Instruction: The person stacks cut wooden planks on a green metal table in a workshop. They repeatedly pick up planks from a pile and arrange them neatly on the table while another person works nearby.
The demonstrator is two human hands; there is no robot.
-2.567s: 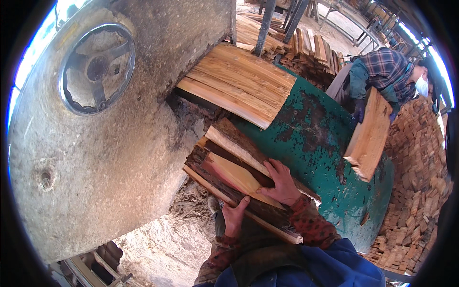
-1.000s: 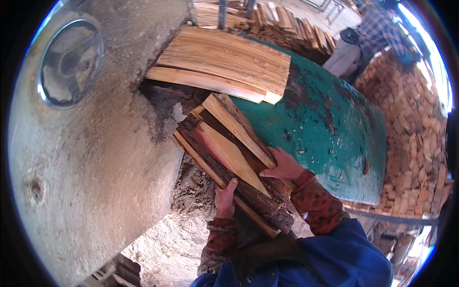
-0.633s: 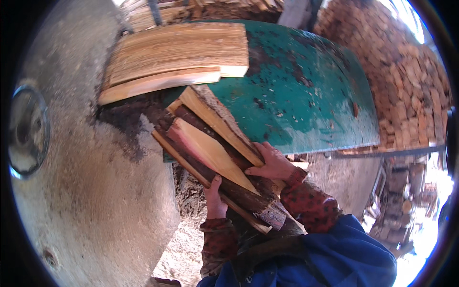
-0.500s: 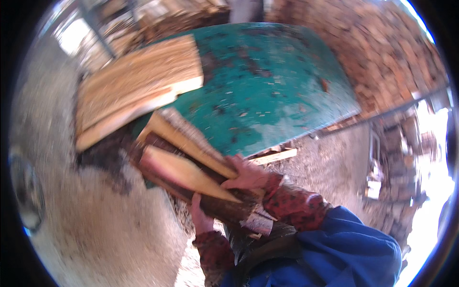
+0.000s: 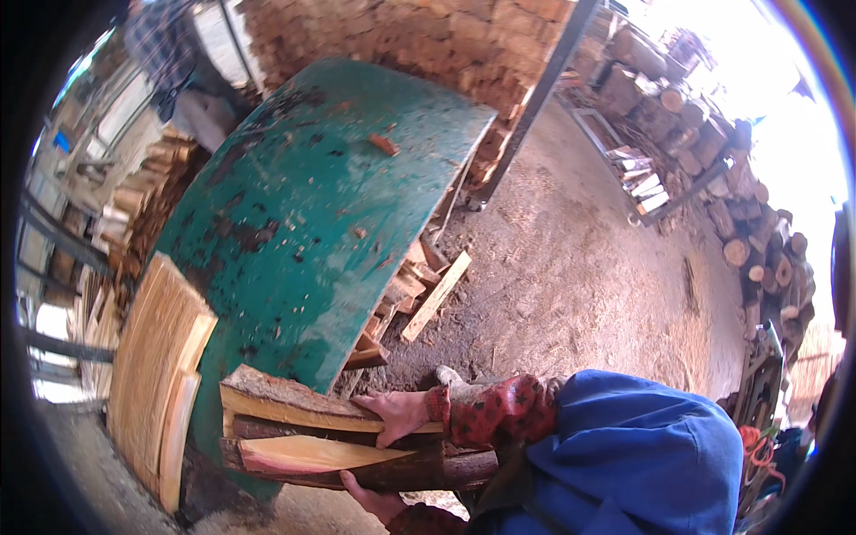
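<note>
Several split firewood pieces (image 5: 312,453) lie bundled across my front, with pale yellow cut faces and dark bark. My right hand (image 5: 401,415) presses on the bundle from the far side, its fingers over the upper piece. From the near side my left hand (image 5: 373,499) grips the lower piece; part of its fingers is hidden under the wood. The far end of the bundle is by the near edge of a green table (image 5: 308,169) littered with bark and chips. A broad pale wood slab (image 5: 152,357) stands at the table's left, with a narrower strip along it.
More split pieces (image 5: 406,290) lie beside the table's right edge. A stacked wood wall (image 5: 401,40) and a metal post (image 5: 535,107) stand behind. A frame with split sticks (image 5: 646,189) and a log pile (image 5: 758,232) are at right. Another person (image 5: 165,53) stands far left.
My view has swung to the right, so the table and slab now appear further left. The firewood bundle stays in both hands and now lies nearly level across the picture.
</note>
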